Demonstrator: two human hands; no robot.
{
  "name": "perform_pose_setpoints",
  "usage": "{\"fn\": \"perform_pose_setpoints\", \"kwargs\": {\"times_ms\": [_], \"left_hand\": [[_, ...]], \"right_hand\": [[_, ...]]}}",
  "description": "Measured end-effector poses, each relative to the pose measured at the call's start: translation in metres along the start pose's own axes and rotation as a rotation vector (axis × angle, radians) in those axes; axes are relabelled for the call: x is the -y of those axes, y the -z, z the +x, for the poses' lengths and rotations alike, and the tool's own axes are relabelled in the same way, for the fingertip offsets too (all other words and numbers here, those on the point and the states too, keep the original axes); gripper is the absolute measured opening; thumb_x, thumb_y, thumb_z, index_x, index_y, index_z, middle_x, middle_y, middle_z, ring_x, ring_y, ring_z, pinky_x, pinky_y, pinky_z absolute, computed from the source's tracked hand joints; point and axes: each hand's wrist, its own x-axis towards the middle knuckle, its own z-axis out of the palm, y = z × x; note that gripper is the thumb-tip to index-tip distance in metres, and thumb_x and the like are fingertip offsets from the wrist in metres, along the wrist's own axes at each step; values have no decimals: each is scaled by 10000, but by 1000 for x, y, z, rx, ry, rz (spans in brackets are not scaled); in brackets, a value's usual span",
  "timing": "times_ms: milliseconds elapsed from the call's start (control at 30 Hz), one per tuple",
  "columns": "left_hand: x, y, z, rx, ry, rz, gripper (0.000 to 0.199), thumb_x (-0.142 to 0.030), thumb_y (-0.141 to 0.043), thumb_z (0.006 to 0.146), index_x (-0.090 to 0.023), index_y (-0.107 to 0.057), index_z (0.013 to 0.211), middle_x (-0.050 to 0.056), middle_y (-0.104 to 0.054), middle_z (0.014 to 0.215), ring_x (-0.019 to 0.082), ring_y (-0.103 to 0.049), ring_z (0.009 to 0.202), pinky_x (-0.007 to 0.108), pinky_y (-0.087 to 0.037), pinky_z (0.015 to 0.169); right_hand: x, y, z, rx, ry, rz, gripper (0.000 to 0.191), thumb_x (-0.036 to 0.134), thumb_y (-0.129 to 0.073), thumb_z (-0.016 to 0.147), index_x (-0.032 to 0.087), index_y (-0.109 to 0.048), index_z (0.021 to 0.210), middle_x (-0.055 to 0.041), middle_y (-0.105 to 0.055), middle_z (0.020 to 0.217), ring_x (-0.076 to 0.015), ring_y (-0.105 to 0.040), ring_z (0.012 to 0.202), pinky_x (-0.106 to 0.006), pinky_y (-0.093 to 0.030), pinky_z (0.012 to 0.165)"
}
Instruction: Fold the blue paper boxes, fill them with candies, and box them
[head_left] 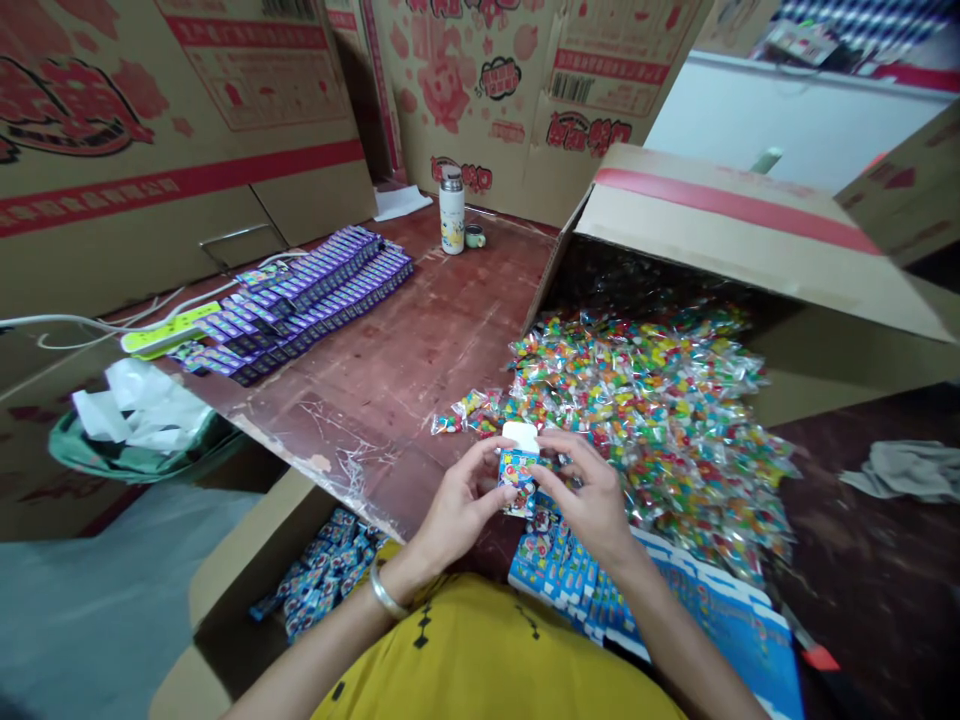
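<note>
A small blue printed candy box (pixel 517 482) with a raised white top flap is held upright between my hands, near the table's front edge. My left hand (pixel 471 492) grips it from the left, thumb across its front. From the right, my right hand (pixel 583 490) holds the same box with thumb and fingers at its upper side. Just beyond lies a big heap of clear candy packets (pixel 630 400) with many-coloured sweets, spilling from a tipped carton. Stacked flat blue boxes (pixel 555 560) lie below my right hand and under its forearm.
A cardboard carton (pixel 232 540) at lower left holds many blue boxes (pixel 330 575). Rows of purple boxes (pixel 300 300) stand at the table's left, beside a yellow-green power strip (pixel 169 330). A white flask (pixel 451 215) stands at the back. A tipped carton (pixel 735 220) is at right.
</note>
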Motion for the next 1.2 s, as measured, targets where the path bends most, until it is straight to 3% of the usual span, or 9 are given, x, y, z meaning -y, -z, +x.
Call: {"fn": "perform_pose_setpoints", "kwargs": {"times_ms": [100,200,333,433,533,633,900,1033,1200], "left_hand": [[5,-1,1,25,16,-115,395,-193,-688,784,-200,-515,1139,52,-605,1046,185,-574,959,266,-475,802],[9,-4,0,38,48,-152,362,-192,-703,771,-192,-526,1087,40,-595,1020,168,-566,942,244,-459,787],[8,-8,-4,45,45,-122,340,-209,-684,794,-188,-539,1101,45,-588,1048,160,-554,945,235,-444,787],[5,-9,-6,-12,7,-124,381,-216,-676,800,-211,-506,1140,45,-585,1075,157,-554,955,227,-443,772],[5,-8,-7,-79,7,-136,443,-223,-683,795,-242,-444,1167,26,-585,1028,124,-574,853,207,-444,703],[6,-6,-8,-85,30,-100,433,-215,-673,803,-245,-425,1156,23,-583,1018,100,-578,773,200,-446,667],[-1,-1,-12,-29,-39,149,464,-174,-582,860,-254,-422,1289,71,-590,1172,203,-590,1062,319,-491,878],[-4,0,-13,-2,-36,168,484,-185,-565,870,-258,-429,1329,74,-585,1226,220,-575,1099,336,-491,904],[-2,0,-12,8,-18,186,383,-211,-563,870,-229,-522,1251,75,-600,1205,225,-563,1099,348,-461,948]], "right_hand": [[-8,-11,-9,32,-58,85,176,282,-603,870,238,-618,1040,-46,-651,993,-191,-634,868,-281,-510,706],[-10,-13,-11,68,-37,37,60,242,-556,893,221,-610,911,-20,-641,863,-151,-596,696,-274,-471,659],[-11,-10,-6,48,20,-17,143,224,-586,872,207,-574,731,-31,-652,907,-160,-599,743,-288,-449,685],[-10,-14,-4,-3,-41,154,44,235,-613,861,223,-579,836,-38,-654,969,-178,-629,833,-296,-479,733],[-7,-19,-2,-14,-102,337,154,251,-635,850,234,-563,986,-38,-651,935,-194,-631,890,-323,-494,794],[-3,-21,1,85,-118,401,105,290,-659,830,213,-589,846,-34,-635,871,-192,-617,843,-309,-493,753],[-3,-9,15,223,-327,380,169,328,-709,781,174,-637,775,-10,-632,725,-156,-580,675,-271,-465,641],[-2,-8,18,222,-300,333,203,349,-684,799,172,-634,714,-3,-617,687,-149,-555,644,-272,-451,626],[5,-10,11,182,-98,244,241,336,-574,886,189,-622,701,-32,-636,778,-175,-585,741,-306,-466,702]]}}
